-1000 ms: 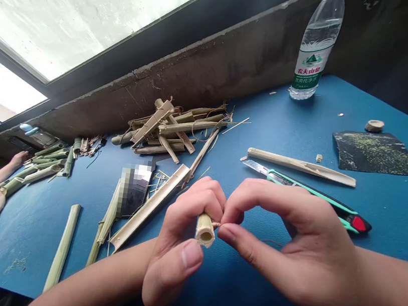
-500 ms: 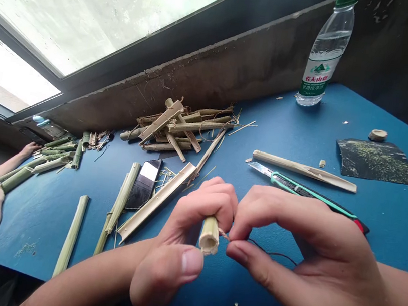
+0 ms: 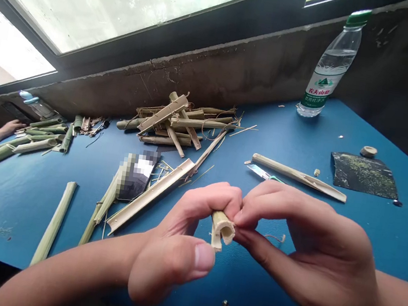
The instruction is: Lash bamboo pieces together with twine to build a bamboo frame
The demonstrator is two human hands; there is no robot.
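Observation:
My left hand is closed around a short hollow bamboo piece, its open end facing me with a split down one side. My right hand pinches thumb and forefinger together right at the piece's rim. A thin brown string shows past the right fingers; the pinched part is hidden. Behind the right hand lies a utility knife, blade out, its handle mostly covered. Just beyond it rests a split bamboo strip.
A bamboo pile lies by the wall. A half-pipe of bamboo, a blurred phone and a bamboo stick lie left. Right are a water bottle and dark sheet. A co-worker's hand is far left.
The bamboo piece has turned, so its split side now shows. My right fingers have come up against its rim, and the string shows less between the hands. The view has shifted slightly.

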